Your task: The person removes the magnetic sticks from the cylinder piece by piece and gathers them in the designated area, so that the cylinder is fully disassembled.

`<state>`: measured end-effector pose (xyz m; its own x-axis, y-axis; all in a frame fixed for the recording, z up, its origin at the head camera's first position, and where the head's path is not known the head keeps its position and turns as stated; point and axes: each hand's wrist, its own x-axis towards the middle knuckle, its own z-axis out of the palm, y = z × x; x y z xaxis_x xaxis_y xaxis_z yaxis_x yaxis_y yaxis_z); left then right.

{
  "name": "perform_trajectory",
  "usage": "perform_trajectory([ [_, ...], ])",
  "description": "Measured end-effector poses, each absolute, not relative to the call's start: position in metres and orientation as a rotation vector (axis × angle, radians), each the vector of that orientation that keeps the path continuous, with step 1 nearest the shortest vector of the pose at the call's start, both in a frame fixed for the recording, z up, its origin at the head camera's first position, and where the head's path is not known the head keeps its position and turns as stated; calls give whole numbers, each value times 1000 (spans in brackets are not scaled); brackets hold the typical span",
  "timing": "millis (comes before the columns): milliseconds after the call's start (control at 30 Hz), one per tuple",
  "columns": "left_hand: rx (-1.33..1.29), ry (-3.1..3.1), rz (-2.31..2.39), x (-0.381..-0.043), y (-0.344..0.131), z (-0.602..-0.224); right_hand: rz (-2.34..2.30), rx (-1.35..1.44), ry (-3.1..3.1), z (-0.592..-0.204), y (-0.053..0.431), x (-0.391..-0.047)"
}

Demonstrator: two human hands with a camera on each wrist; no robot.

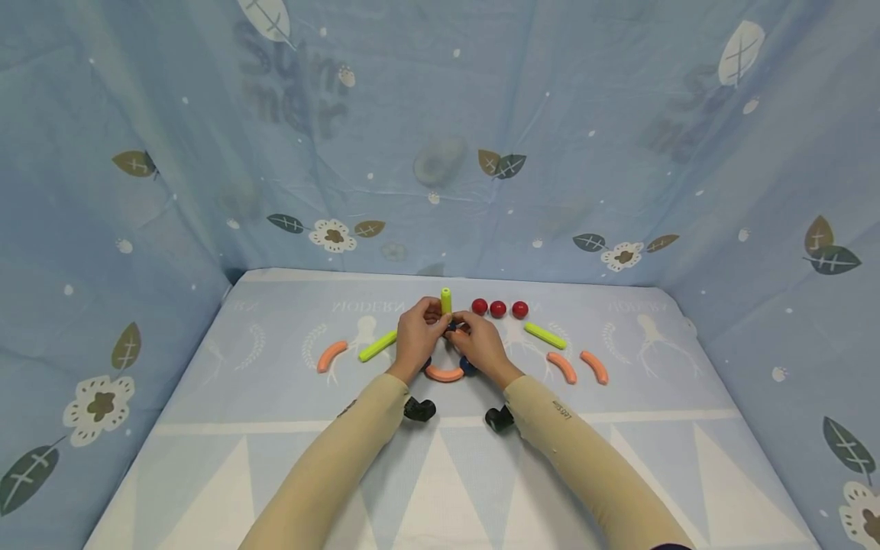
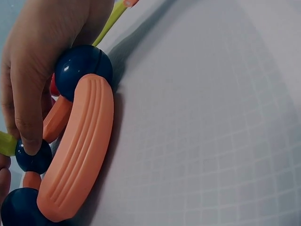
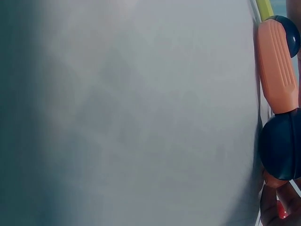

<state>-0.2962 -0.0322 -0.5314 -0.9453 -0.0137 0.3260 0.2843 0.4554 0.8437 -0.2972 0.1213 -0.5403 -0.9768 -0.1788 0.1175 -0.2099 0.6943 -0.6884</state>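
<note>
In the head view a ring of curved orange pieces (image 1: pixel 444 374) joined by dark blue balls (image 1: pixel 467 367) lies on the table between the hands. A yellow-green rod (image 1: pixel 446 301) rises from the ball (image 2: pixel 34 157) at its far side. My left hand (image 1: pixel 415 334) holds this rod near its base, and one digit of it presses the ball in the left wrist view. From the other side my right hand (image 1: pixel 480 341) pinches the far ball. Its fingers (image 3: pixel 270 205) appear in the right wrist view beyond a larger blue ball (image 3: pixel 281 146), partly cut off.
Three red balls (image 1: pixel 498 309) sit beyond the right hand. One green rod (image 1: pixel 378 346) lies left, another green rod (image 1: pixel 545 336) right. A loose orange curve (image 1: pixel 332 357) is at left, and two orange curves (image 1: pixel 561 367) are at right. Patterned cloth (image 1: pixel 440 153) walls surround the table.
</note>
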Motion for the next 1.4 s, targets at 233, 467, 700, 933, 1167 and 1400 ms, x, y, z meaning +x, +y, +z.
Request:
perform_trajectory([
  [233,-185,-2382,-1459,-299,-37,-526,1211,322,-2842,-539,119,-298],
  [467,-181,-2420,-1437,-300,-43,-524,1197,308,-2848,-539,120,-297],
  [700,-170,-2427,-1424,-298,-48,-525,1212,312,-2852,-540,119,-296],
  [933,-162,-2437,-1392,-296,-55,-527,1223,289,-2873,-540,120,-296],
  [1167,-166,-2445,-1370,-294,-71,-528,1215,291,-2879,-541,121,-296],
  [1400,-141,-2498,-1230,-293,-91,-529,1237,296,-2875,-540,121,-297],
])
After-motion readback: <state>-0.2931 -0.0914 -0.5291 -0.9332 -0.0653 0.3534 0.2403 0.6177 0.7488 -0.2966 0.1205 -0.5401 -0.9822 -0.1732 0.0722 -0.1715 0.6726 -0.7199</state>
